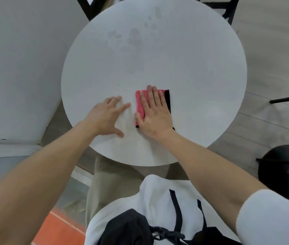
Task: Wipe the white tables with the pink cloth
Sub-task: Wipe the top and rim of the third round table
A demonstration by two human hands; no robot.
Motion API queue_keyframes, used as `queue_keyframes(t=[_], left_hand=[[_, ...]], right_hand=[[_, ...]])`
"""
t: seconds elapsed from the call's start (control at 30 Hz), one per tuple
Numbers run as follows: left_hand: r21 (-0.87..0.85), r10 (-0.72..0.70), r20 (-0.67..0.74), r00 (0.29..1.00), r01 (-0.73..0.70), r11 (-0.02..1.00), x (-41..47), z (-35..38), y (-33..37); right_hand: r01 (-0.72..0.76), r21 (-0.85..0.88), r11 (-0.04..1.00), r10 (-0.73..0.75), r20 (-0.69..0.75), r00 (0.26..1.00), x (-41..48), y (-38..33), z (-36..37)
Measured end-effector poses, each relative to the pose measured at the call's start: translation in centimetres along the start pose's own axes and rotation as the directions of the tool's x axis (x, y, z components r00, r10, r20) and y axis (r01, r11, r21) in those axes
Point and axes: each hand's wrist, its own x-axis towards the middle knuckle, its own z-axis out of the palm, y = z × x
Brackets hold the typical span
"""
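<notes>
We have the right hand point(153, 114) laid flat on the pink cloth point(139, 110), fingers straight and close together, the palm pressing it down rather than clutching it. That grip is spread flat, clamped on nothing. The cloth is folded into a small rectangle with a dark edge showing on its right side, and it sits on the near half of the round white worktop point(184, 64), a little right of centre. The left hand point(107, 117) rests beside it on the bare surface, fingers spread and relaxed, holding nothing and not touching the cloth; it looks to be steadying us.

We judge the wiping of this worktop to be at an early stage, because faint greyish smudges point(134, 37) (they look like hand or finger marks) lie on the far half, well apart from the cloth.

To do the step well, we should keep the palm's weight even over the whole fold so that it does not bunch or roll under the fingers. Long overlapping strokes should carry it from the near edge out to the far marks, with firmer pressure over each one. The far rim calls for a lean forward, so the left hand is best left planted near the edge as a brace and lifted out of the way only when the cloth comes through its patch. A black chair point(285, 172) stands close on our right, so we mind the elbow on wide sweeps.
</notes>
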Motion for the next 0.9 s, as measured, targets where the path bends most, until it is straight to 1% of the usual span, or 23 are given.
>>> queue_keyframes(t=[0.07,0.13,0.17,0.23,0.33,0.4,0.47,0.5,0.53,0.6,0.63,0.67,0.73,0.77,0.83,0.9], left_hand=[[-0.120,0.045,-0.091,0.995,-0.056,0.991,0.1,-0.6,-2.0],[-0.118,0.105,-0.199,0.974,-0.130,0.984,0.9,-1.1,-5.2],[-0.101,0.118,-0.243,0.963,-0.146,0.984,1.6,-1.5,-7.1],[-0.059,0.127,-0.270,0.954,-0.148,0.987,3.8,-2.0,-10.8],[0.015,0.108,-0.156,0.982,-0.107,0.994,6.9,-3.6,-15.5],[0.033,0.123,-0.066,0.990,-0.121,0.992,8.9,-4.7,-18.0],[0.064,0.147,-0.032,0.989,-0.145,0.987,10.8,-5.3,-20.1],[0.070,0.157,-0.024,0.987,-0.155,0.985,11.7,-5.5,-20.9],[0.059,0.154,-0.026,0.988,-0.152,0.987,12.4,-5.4,-21.4],[0.035,0.125,-0.020,0.992,-0.124,0.992,13.2,-5.1,-21.7],[0.028,0.119,-0.011,0.993,-0.118,0.993,13.5,-5.1,-21.8],[0.025,0.112,-0.008,0.994,-0.112,0.993,13.7,-5.1,-22.0],[0.026,0.108,-0.011,0.994,-0.108,0.994,13.6,-4.7,-22.6],[0.028,0.110,-0.008,0.994,-0.110,0.994,13.5,-4.4,-22.9],[0.030,0.114,0.004,0.993,-0.114,0.993,13.5,-4.2,-22.9],[0.040,0.124,0.008,0.992,-0.124,0.992,13.8,-4.4,-22.6]], right_hand=[[0.066,0.009,0.998,-0.066,-0.009,0.998,0.6,1.5,0.0],[0.089,-0.024,0.996,-0.090,-0.049,0.995,2.0,4.2,-0.6],[0.045,-0.032,0.998,-0.048,-0.070,0.996,3.0,5.7,-1.2],[-0.113,-0.024,0.993,0.111,-0.090,0.990,5.1,7.9,-2.4],[-0.329,-0.020,0.944,0.325,-0.107,0.940,7.9,8.4,-3.1],[-0.442,-0.025,0.897,0.435,-0.132,0.891,8.5,8.3,-3.1],[-0.531,-0.032,0.847,0.520,-0.166,0.838,8.8,7.6,-2.8],[-0.587,-0.027,0.809,0.575,-0.172,0.800,8.9,6.7,-2.6],[-0.656,-0.003,0.755,0.643,-0.192,0.741,9.2,4.9,-2.4],[-0.781,0.065,0.621,0.767,-0.256,0.588,10.7,-1.1,-1.1],[-0.790,0.083,0.608,0.773,-0.288,0.565,11.8,-5.0,-0.1],[-0.751,0.083,0.655,0.737,-0.291,0.610,13.1,-9.4,1.1],[-0.599,0.086,0.796,0.601,-0.227,0.766,15.5,-17.4,3.0],[-0.540,0.101,0.836,0.549,-0.199,0.812,16.3,-19.7,3.5],[-0.436,0.098,0.895,0.447,-0.198,0.873,16.3,-19.9,3.7],[-0.291,0.033,0.956,0.291,-0.209,0.933,15.1,-16.1,3.4]])
